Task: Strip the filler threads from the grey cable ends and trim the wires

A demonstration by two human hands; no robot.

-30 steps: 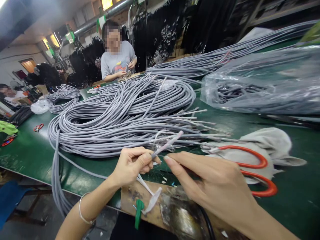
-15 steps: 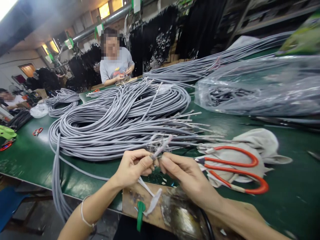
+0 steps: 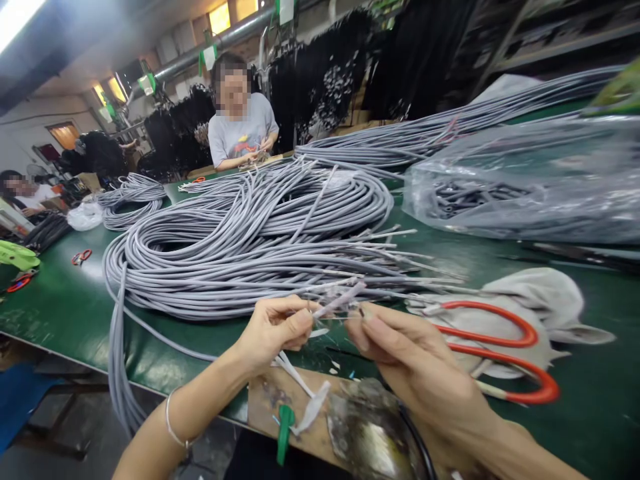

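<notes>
My left hand point(image 3: 286, 328) is closed in a pinch on the stripped end of a grey cable point(image 3: 343, 300), whose pale inner wires and loose fine strands fan out to the upper right. Just right of it, my right hand point(image 3: 395, 337) is also pinched shut, with a small dark bit showing at the fingertips; what it grips is too small to name. Fine strands cross the gap between both hands. Scissors with orange handles point(image 3: 493, 327) lie beside my right hand on a whitish cloth point(image 3: 545, 293); the hand hides their blades.
Large coils of grey cable point(image 3: 240, 253) cover the green table point(image 3: 60, 313). A clear plastic bag point(image 3: 500, 173) of dark pieces lies at right. Near me are a wooden board point(image 3: 265, 400), a green clip point(image 3: 285, 433) and a scuffed metal object point(image 3: 373, 427). A co-worker point(image 3: 243, 127) sits across.
My right hand has moved right, away from my left hand, opening a gap between the fingertips. The left hand keeps its pinch on the cable. The whole view has shifted slightly.
</notes>
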